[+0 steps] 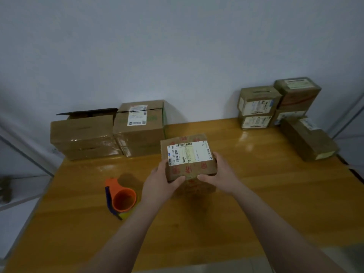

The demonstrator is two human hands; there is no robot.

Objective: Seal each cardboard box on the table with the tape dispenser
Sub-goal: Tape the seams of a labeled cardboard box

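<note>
Clamped by left hand (pixel 162 181) and right hand (pixel 219 174), cardboard box (pixel 203 168) sits crosswise, label (pixel 187 153) up.

A glossy orange-brown wooden table (pixel 256 194) stands against a plain pale grey-blue wall (pixel 177 46).

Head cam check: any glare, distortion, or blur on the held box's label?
Head view: dim, bluish light; glare patches on the table; wide-angle bending at the frame edges; small print on the held box label blurred, big digits legible; soft shadow behind the tape dispenser.
</note>
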